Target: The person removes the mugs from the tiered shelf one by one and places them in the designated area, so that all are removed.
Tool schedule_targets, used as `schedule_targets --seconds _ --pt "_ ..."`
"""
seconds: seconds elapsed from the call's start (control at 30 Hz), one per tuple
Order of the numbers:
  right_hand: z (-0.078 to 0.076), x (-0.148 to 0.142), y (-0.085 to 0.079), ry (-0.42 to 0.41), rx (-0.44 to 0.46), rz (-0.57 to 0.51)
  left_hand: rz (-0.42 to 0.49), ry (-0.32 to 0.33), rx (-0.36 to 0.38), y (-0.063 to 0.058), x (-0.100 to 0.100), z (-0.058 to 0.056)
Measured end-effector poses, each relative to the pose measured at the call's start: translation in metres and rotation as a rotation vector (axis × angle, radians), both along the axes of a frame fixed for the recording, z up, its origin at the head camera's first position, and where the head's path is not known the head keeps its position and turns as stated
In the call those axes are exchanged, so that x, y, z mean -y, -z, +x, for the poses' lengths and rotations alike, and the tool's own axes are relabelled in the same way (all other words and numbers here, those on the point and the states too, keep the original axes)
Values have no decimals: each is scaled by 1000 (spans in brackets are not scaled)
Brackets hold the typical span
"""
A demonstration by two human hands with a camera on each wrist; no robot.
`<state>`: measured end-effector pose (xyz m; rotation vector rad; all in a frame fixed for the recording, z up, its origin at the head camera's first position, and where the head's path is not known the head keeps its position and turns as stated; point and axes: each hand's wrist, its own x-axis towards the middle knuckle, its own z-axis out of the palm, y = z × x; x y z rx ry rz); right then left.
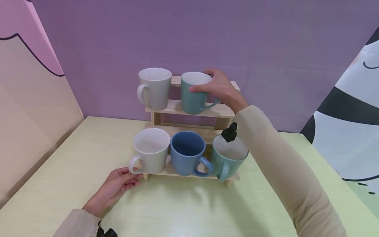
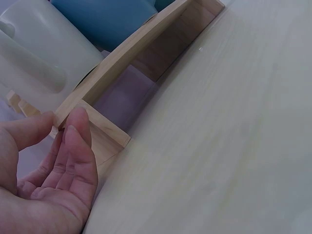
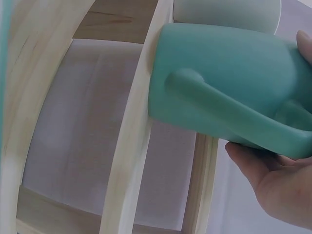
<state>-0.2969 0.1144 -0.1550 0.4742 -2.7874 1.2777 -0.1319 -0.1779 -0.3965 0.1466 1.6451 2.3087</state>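
My right hand (image 1: 222, 88) holds a teal mug (image 1: 189, 100) by its rim, thumb at the front and fingers behind. The mug's base is at the upper board of a wooden tiered rack (image 1: 226, 111), its handle pointing right. In the right wrist view the teal mug's handle (image 3: 234, 109) faces the camera. Low on the left, my left hand (image 1: 113, 186) pinches the end of the rack's bottom board (image 2: 109, 73) between thumb and fingers. Just above that hand stands a white mug (image 1: 152, 161), handle to the left.
Left of the teal mug, a pale grey mug (image 1: 158, 93) stands on the upper board. A blue mug (image 1: 185, 163) and a light green mug (image 1: 225, 161) share the bottom board, the latter partly under my right sleeve (image 1: 275, 164). A purple wall (image 1: 266, 49) rises behind.
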Motion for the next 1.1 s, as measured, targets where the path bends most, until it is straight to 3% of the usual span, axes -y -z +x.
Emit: schedule_targets --seconds 0.37,0.73,1.1 --pt "6 -17 -4 -6 16 -25 7 8 5 -1 0 -3" --pt "10 -37 -4 42 3 -16 -35 -8 9 0 2 -2" --pt "12 -58 -6 43 2 -31 16 27 -14 1 5 1"
